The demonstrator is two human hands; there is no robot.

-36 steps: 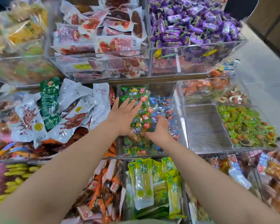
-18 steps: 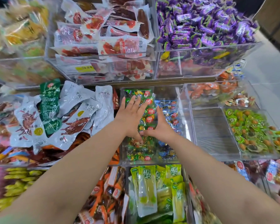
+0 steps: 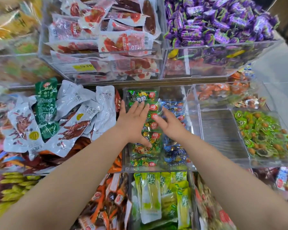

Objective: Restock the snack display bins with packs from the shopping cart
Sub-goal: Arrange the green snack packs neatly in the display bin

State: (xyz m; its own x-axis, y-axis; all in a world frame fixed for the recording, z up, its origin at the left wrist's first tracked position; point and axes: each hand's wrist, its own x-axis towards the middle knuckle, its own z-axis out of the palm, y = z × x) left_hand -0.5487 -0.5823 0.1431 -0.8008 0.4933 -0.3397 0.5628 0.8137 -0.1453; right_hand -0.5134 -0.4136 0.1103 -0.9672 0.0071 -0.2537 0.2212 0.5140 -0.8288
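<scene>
A clear bin (image 3: pixel 158 168) in the middle row holds a column of green snack packs (image 3: pixel 144 97) on its left side and blue snack packs (image 3: pixel 175 153) on its right. My left hand (image 3: pixel 133 120) lies flat with straight fingers on the green packs. My right hand (image 3: pixel 169 123) hovers over the seam between green and blue packs, fingers straight and thumb out, holding nothing. The shopping cart is out of view.
An empty clear bin (image 3: pixel 221 135) sits right of the hands, beside green-wrapped sweets (image 3: pixel 263 133). White and green pouches (image 3: pixel 70 117) fill the left bin. Above are red meat packs (image 3: pixel 106 40) and purple candies (image 3: pixel 219 19). Yellow-green pouches (image 3: pixel 158 196) lie below.
My right hand let go of the green packs it was gripping and opened out. Both hands slid slightly toward the back of the bin and flattened. The view shifted closer.
</scene>
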